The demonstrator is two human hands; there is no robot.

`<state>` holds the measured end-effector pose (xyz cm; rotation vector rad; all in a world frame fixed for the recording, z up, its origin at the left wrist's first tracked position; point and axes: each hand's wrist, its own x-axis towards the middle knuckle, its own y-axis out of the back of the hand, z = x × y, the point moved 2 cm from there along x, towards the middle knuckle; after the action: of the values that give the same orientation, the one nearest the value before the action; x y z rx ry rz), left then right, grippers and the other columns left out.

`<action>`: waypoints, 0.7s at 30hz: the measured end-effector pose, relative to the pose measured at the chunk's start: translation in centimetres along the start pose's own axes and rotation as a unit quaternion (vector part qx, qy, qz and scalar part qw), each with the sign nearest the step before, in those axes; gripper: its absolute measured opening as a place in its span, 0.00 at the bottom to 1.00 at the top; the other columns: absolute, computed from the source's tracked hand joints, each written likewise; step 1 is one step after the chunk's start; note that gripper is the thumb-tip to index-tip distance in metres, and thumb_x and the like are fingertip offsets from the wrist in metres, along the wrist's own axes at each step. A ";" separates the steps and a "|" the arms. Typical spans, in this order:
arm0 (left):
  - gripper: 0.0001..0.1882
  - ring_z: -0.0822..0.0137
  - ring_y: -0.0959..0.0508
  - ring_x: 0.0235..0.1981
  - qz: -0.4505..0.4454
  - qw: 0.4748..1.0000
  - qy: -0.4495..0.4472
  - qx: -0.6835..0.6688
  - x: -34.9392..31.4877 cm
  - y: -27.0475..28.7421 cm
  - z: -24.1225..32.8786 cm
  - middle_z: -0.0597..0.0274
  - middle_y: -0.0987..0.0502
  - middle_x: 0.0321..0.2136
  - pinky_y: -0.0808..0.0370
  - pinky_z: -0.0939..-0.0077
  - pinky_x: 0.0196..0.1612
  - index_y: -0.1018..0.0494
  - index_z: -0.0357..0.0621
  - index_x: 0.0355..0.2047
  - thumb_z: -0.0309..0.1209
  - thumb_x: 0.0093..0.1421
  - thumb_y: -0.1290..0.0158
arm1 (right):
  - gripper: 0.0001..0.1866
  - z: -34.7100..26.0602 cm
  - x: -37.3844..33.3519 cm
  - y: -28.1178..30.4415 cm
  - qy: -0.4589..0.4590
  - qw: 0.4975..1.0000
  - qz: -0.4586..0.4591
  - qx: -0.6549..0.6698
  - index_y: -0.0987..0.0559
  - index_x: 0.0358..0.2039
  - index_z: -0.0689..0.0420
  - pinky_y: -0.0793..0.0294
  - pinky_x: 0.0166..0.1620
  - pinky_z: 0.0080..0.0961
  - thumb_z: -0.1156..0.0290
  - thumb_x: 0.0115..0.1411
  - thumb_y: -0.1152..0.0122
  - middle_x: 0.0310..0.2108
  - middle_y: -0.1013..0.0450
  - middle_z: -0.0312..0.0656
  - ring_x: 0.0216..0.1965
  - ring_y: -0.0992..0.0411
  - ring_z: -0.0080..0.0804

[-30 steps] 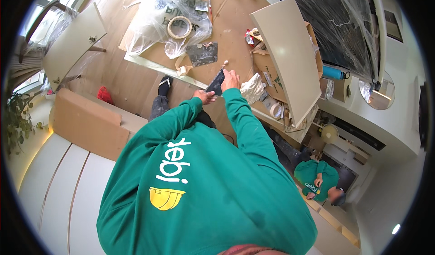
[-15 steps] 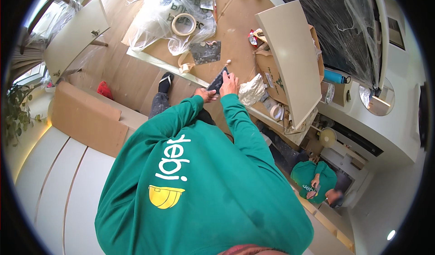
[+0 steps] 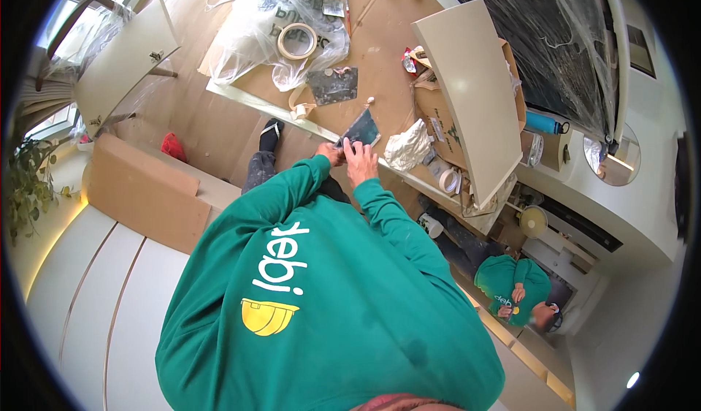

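At the table's near edge, a dark grey sheet [image 3: 363, 128] that looks like sandpaper sticks out beyond my fingers. My left hand [image 3: 331, 153] is closed on its near left corner, the fingertips partly hidden. Bent fingers of my right hand [image 3: 361, 162] press on the sheet's near edge. Farther off, a similar dark, speckled sheet [image 3: 333, 85] lies flat on the table. Right of my hands rests a crumpled whitish cloth or wad [image 3: 407, 146].
A brown-covered table [image 3: 387, 53] bears a clear plastic bag [image 3: 255, 27], a tape roll [image 3: 297, 40] and a loose tape strip [image 3: 300, 104]. A pale panel [image 3: 467, 89] leans against a cardboard box [image 3: 438, 130]. Another person [image 3: 515, 287] in green is at lower right.
The dark sheet has turned to show more of its face. My right hand has drawn back toward me, its fingers now on the near edge. The other person's hands have shifted slightly.
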<state>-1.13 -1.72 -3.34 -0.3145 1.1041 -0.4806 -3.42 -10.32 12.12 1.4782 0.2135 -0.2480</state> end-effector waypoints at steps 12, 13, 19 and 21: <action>0.14 0.64 0.16 0.28 -0.022 0.996 -0.073 0.050 -5.0 -1.1 4.2 0.54 0.16 0.28 0.20 0.70 0.33 0.20 0.33 0.36 0.35 0.67 0.43 | 0.19 4.8 2.5 3.3 -0.109 0.971 0.076 0.197 0.17 0.49 0.53 0.28 0.49 0.43 0.75 0.56 0.41 0.43 0.28 0.45 0.47 0.30 0.47; 0.14 0.65 0.16 0.29 -0.005 0.989 -0.114 0.095 -6.5 -1.0 5.8 0.55 0.16 0.29 0.20 0.70 0.34 0.20 0.33 0.37 0.36 0.68 0.43 | 0.15 6.6 3.4 4.5 -0.152 0.948 0.075 0.269 0.15 0.43 0.56 0.27 0.51 0.41 0.77 0.55 0.40 0.41 0.27 0.49 0.46 0.28 0.50; 0.14 0.72 0.21 0.32 0.014 0.954 -0.236 0.183 -12.3 3.1 11.5 0.63 0.20 0.31 0.19 0.73 0.39 0.23 0.34 0.39 0.37 0.68 0.45 | 0.26 16.5 7.4 1.0 -0.353 0.788 0.052 0.502 0.16 0.40 0.64 0.20 0.44 0.30 0.61 0.44 0.19 0.37 0.17 0.49 0.34 0.19 0.35; 0.11 0.73 0.22 0.33 0.000 0.933 -0.275 0.232 -14.8 3.6 14.8 0.65 0.22 0.32 0.20 0.73 0.39 0.24 0.34 0.39 0.33 0.69 0.47 | 0.29 17.3 6.7 -6.4 -0.402 0.710 0.037 0.577 0.16 0.41 0.63 0.20 0.44 0.31 0.59 0.42 0.17 0.36 0.17 0.45 0.35 0.19 0.33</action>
<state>7.64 9.19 12.65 -0.0218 0.4230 -0.5924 0.96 -28.28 5.49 2.4227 -0.8880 -1.0750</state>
